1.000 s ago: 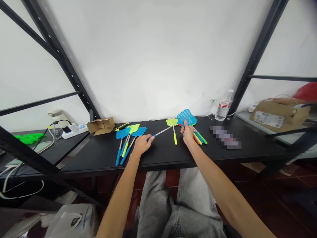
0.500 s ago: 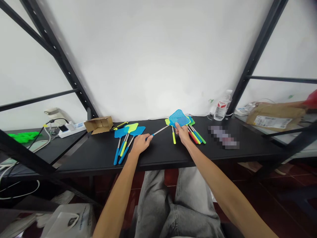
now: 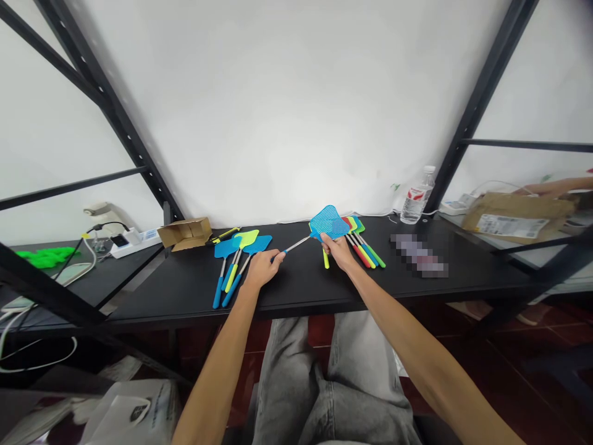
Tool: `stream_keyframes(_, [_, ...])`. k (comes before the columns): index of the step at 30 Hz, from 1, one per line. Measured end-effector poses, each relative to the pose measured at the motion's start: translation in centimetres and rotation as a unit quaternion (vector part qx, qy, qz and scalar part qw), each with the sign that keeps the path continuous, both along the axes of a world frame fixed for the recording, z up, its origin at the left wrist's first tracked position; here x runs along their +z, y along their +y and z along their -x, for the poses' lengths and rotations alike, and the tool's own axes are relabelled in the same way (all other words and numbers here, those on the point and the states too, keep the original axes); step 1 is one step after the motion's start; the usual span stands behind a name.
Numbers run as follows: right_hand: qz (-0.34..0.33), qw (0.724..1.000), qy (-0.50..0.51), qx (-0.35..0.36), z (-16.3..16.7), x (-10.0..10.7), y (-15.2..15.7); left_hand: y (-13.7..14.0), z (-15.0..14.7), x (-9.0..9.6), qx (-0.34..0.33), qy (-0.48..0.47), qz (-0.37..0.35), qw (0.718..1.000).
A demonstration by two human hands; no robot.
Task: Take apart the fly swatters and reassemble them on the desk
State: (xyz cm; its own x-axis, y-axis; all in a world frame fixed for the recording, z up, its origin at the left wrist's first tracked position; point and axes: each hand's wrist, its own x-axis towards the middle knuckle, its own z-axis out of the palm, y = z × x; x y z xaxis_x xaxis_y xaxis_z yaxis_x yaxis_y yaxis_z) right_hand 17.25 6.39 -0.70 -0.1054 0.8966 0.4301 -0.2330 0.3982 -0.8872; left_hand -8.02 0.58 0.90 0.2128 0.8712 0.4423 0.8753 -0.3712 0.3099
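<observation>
My left hand [image 3: 265, 268] is closed around the handle end of a blue fly swatter [image 3: 328, 221], and its metal shaft [image 3: 299, 245] slants up to the right. At the other end, my right hand [image 3: 338, 250] grips the base of the swatter's mesh head. Beneath that head, a yellow-green swatter handle [image 3: 326, 258] lies partly hidden. Just right of my right hand, several fly swatters [image 3: 365, 248] with red, yellow, blue and green handles lie side by side. Left of my left hand, a fan of blue and yellow-green swatters [image 3: 236, 266] rests on the black table [image 3: 296, 284].
An open cardboard box [image 3: 185, 233] and a yellow-black cutter [image 3: 225, 235] lie at the back left. A water bottle [image 3: 417, 196] stands at the back right, near a blurred patch [image 3: 419, 254]. Beyond the rack post, another person's hand [image 3: 563, 185] is at a labelled parcel [image 3: 519, 216].
My right hand and the swatter head have shifted slightly left, toward my left hand, and less shaft shows between them. At far right, the other person's hand has moved over the parcel.
</observation>
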Motion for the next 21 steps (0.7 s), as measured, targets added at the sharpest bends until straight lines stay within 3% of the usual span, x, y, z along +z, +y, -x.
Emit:
stream_keyframes(9, [0.017, 1.000, -0.007, 0.001, 0.4, -0.3, 0.3, 0.0, -1.0, 0.2, 0.005, 0.034, 0.017, 0.999])
stream_keyframes(13, [0.066, 0.990, 0.104, -0.068, 0.3, -0.6, 1.1, 0.3, -0.7, -0.3, 0.002, 0.010, 0.012, 1.000])
stream_keyframes(18, [0.130, 0.948, 0.250, -0.150, -0.3, -0.6, 2.1, 0.7, -0.1, -0.8, 0.015, -0.039, 0.005, 0.999])
stream_keyframes(21, [0.149, 0.931, 0.292, -0.163, -0.5, -0.5, 2.5, 0.8, 0.0, -0.8, 0.014, -0.058, -0.005, 0.998])
